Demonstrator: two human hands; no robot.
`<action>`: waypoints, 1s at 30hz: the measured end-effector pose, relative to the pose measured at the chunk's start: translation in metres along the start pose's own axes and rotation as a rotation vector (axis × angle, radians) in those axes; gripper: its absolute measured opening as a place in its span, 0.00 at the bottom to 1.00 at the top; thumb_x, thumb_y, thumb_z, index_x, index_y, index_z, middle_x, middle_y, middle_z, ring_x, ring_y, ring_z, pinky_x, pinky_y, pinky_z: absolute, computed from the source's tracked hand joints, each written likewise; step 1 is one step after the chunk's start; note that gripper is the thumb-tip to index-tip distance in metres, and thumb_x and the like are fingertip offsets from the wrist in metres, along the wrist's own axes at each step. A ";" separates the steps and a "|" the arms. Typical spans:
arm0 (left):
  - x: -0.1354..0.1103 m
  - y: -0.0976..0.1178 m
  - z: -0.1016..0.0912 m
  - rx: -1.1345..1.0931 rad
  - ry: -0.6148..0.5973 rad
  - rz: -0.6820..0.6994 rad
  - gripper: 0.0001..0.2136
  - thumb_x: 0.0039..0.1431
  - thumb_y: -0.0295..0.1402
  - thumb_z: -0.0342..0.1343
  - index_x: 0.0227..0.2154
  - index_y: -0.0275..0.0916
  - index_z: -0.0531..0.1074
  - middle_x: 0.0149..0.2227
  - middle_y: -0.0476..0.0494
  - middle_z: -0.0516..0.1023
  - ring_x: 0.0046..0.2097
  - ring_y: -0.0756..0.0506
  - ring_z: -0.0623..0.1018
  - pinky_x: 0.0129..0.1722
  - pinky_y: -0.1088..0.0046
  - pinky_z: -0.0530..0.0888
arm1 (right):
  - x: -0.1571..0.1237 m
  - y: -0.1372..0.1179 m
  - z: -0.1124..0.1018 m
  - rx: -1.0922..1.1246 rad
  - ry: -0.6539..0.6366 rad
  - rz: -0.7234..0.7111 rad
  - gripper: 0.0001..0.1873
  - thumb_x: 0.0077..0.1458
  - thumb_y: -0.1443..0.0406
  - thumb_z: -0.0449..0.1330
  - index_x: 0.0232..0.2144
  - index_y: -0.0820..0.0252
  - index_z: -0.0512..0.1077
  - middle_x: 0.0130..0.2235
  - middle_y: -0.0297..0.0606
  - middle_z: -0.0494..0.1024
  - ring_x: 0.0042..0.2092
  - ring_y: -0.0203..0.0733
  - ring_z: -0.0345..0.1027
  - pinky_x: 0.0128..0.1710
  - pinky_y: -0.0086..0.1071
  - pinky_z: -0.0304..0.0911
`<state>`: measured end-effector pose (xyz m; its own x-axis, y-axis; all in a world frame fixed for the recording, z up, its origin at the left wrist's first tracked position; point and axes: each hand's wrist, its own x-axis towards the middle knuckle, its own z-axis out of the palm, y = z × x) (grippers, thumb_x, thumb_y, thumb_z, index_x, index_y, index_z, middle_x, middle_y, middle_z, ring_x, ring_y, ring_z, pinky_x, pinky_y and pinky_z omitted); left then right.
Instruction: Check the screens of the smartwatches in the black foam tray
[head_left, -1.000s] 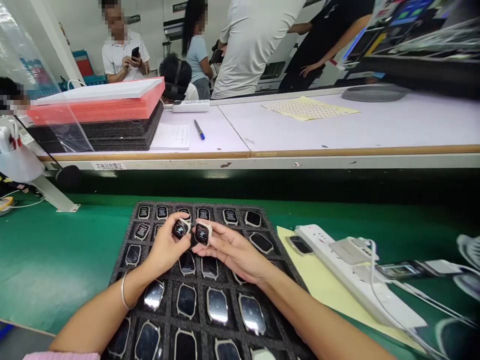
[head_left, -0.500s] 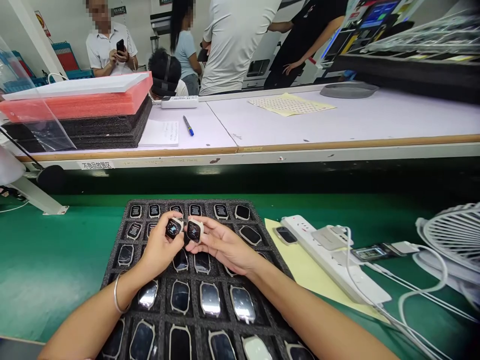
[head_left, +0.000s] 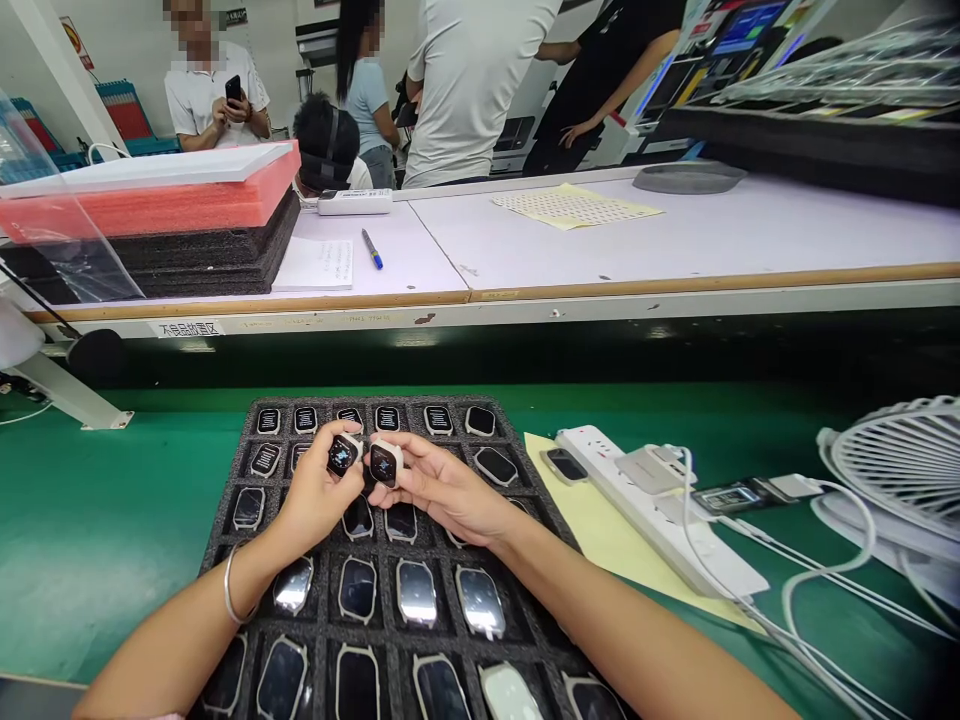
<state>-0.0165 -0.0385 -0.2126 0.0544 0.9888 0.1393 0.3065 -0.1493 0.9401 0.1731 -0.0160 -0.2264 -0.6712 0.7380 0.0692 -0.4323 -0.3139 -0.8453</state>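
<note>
My left hand [head_left: 324,490] is closed on a smartwatch without a strap [head_left: 343,455], its dark screen lit with a small coloured picture. Close beside it, my right hand [head_left: 442,490] pinches a second smartwatch [head_left: 385,464] by its pale case, and that screen is lit as well. Both watches face me above a dark foam tray [head_left: 319,560] with square compartments. Most compartments in sight hold a strapless watch; several in the back rows show lit text, while nearer ones have dark, reflective screens. My hands and forearms hide part of the tray.
Right of the tray lie a yellow sheet [head_left: 600,540] with another watch [head_left: 565,465], a white power strip [head_left: 660,520], cables and a white fan [head_left: 900,480]. Behind runs a raised shelf [head_left: 465,240] with stacked foam [head_left: 150,210], a pen [head_left: 372,250] and paper. Several people are beyond it.
The whole view has shifted slightly. Both hands keep hold of their watches in nearly the same pose, side by side above the tray.
</note>
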 end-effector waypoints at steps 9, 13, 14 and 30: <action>0.000 -0.001 0.000 -0.006 0.010 0.002 0.19 0.54 0.34 0.54 0.50 0.39 0.66 0.36 0.48 0.70 0.24 0.54 0.62 0.21 0.80 0.60 | 0.001 0.000 0.000 0.013 -0.002 -0.010 0.25 0.57 0.59 0.69 0.54 0.57 0.66 0.42 0.39 0.76 0.42 0.42 0.75 0.47 0.38 0.68; -0.001 -0.001 -0.001 0.011 -0.010 0.000 0.19 0.54 0.34 0.54 0.50 0.39 0.66 0.40 0.46 0.71 0.25 0.54 0.64 0.22 0.80 0.61 | 0.000 0.000 0.001 0.015 -0.013 -0.022 0.24 0.58 0.60 0.68 0.53 0.57 0.66 0.42 0.39 0.76 0.41 0.41 0.75 0.46 0.37 0.69; -0.001 -0.001 -0.001 0.009 -0.007 -0.005 0.20 0.54 0.34 0.54 0.50 0.40 0.65 0.39 0.46 0.71 0.24 0.54 0.63 0.21 0.80 0.61 | 0.000 0.000 0.001 0.017 -0.015 -0.025 0.24 0.58 0.61 0.68 0.54 0.57 0.66 0.42 0.38 0.76 0.41 0.41 0.76 0.45 0.36 0.69; -0.002 -0.003 0.000 -0.014 0.015 -0.014 0.21 0.54 0.33 0.55 0.52 0.40 0.64 0.39 0.46 0.70 0.26 0.53 0.63 0.22 0.80 0.61 | -0.001 0.000 0.000 0.013 -0.018 -0.020 0.26 0.58 0.60 0.68 0.55 0.57 0.65 0.42 0.39 0.76 0.41 0.41 0.75 0.47 0.38 0.68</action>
<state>-0.0177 -0.0399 -0.2154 0.0356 0.9907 0.1310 0.2933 -0.1357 0.9463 0.1732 -0.0168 -0.2263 -0.6729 0.7335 0.0960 -0.4535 -0.3065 -0.8369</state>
